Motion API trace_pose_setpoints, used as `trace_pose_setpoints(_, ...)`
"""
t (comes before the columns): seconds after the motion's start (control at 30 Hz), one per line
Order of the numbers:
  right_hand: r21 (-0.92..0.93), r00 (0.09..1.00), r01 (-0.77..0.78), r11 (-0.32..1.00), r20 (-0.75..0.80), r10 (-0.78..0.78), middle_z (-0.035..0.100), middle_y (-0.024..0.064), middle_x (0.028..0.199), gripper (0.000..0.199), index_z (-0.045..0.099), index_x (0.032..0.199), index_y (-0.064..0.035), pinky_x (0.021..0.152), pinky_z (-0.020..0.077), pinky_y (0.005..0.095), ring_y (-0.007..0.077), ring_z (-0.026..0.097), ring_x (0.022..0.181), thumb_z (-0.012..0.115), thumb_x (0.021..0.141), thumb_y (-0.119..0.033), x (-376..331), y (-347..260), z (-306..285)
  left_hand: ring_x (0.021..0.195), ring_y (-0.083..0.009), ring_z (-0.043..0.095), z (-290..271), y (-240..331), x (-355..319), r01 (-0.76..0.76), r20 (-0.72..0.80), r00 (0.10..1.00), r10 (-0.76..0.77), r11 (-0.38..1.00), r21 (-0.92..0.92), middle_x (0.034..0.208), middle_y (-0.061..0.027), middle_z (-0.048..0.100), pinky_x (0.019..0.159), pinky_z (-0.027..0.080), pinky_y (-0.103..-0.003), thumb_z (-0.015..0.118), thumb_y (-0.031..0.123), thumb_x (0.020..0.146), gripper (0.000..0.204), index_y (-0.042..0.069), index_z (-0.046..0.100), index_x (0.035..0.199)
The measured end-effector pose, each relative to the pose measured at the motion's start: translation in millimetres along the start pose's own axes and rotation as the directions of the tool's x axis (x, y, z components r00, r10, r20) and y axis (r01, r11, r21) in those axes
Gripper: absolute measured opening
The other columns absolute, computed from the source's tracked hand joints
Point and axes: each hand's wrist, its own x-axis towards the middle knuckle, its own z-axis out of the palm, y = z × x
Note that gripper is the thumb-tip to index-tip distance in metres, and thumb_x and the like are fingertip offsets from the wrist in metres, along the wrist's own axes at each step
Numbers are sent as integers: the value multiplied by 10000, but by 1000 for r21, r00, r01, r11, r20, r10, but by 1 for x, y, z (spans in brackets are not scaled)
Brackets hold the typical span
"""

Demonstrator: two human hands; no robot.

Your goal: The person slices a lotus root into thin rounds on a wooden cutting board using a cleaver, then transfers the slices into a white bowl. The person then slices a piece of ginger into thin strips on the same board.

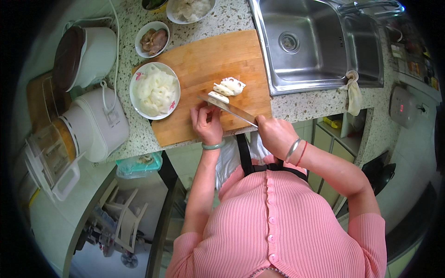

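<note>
Pale holed slices (230, 86) sit right of centre on the cutting board (208, 53), leaning on each other; a smaller white piece (218, 97) lies board-centre, at the far side of the knife (232, 111) blade, touching or just beside it, can't tell. Main risk, my read: left fingertips are right by the blade near its tip, so a slip or a twist of the edge could nick them. Likely causes: wet, slick pieces, or a small piece rolling under the edge. Second risk: leaning slices could slide if the blade bumps them. Left hand (207, 123), over the board's near-left half: fingers curled in, mostly closed; can't tell if anything's pinched inside. Right hand (276, 136), at the board's near-right edge: closed round the knife handle, blade angled toward board-centre. Farther out: plate (134, 99) heaped with thin white slices (155, 90) overlaps the board's left edge; bowl of meat (154, 41) on the worktop (296, 105) off its far-left corner; sink (306, 55) just off its right edge.
</note>
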Motion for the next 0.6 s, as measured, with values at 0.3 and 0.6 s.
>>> trace_pose_setpoints(0.3, -16, 995, 25, 1000, -99, -27, 660, 226, 730, 125, 563, 958, -10, 620, 524, 498, 404, 665, 695, 510, 856, -61, 23, 8, 25, 852, -233, 594, 1, -8, 0, -43, 22, 999, 42, 998, 44, 992, -100, 594, 659, 512, -323, 792, 13, 756, 190, 52, 623, 831)
trace_pose_setpoints(0.6, 91, 989, 78, 993, -134, -66, 666, 233, 755, 148, 601, 943, -13, 693, 543, 490, 406, 673, 774, 583, 833, -110, 47, 37, 48, 879, -256, 596, -6, -2, -2, 7, 75, 997, -10, 999, 41, 1066, -102, 577, 684, 522, -333, 802, 101, 779, 246, 64, 615, 935)
